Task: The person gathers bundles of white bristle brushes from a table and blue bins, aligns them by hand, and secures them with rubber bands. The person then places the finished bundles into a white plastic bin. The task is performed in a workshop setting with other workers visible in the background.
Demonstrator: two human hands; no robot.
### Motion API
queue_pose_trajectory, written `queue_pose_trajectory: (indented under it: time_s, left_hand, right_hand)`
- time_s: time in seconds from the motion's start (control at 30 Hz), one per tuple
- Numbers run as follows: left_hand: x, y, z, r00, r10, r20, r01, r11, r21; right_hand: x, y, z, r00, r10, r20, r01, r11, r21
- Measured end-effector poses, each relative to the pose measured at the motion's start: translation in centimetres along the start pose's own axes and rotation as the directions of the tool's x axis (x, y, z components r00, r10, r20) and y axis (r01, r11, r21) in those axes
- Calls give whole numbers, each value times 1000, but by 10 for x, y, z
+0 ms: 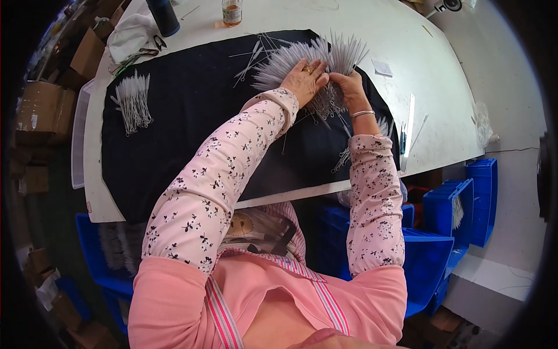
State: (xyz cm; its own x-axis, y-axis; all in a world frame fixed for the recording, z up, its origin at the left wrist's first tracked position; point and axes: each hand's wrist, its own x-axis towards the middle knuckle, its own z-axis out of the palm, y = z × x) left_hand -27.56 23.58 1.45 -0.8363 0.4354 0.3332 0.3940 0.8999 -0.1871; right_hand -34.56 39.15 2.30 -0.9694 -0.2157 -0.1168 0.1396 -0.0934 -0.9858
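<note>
A big heap of thin white-bristled straw brushes (282,65) with looped wire handles lies at the far side of the black cloth (192,116). My left hand (303,82) rests on top of the heap, its fingers stretched over the brushes. Beside it, my right hand (350,90) is closed around a bunch of brushes (347,52), bristle ends pointing away from me; its thumb lies across the front and the other fingers are mostly hidden. Wire loops hang below both hands. A neat row of similar brushes (133,102) lies at the left of the cloth.
A glass bottle (231,13) and a dark blue cup (164,17) stand at the back. Snips (145,52) lie beside a white cloth (132,38). A metal ruler (408,131) and a paper slip (382,68) are on the right. Blue bins (447,203) stand beyond the table edge.
</note>
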Motion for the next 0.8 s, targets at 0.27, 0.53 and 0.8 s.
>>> queue_pose_trajectory:
  time_s: [0.27,0.53,0.8]
  left_hand:
    - [1,-4,-8,989,-73,125,77,997,-22]
    - [4,4,2,990,64,126,-72,996,59]
    - [14,4,15,993,22,116,-14,997,-72]
  right_hand:
    - [11,-1,-25,947,-6,-321,88,967,240]
    - [0,12,-27,983,4,-186,34,978,205]
    - [-13,1,-9,982,12,-190,30,976,216]
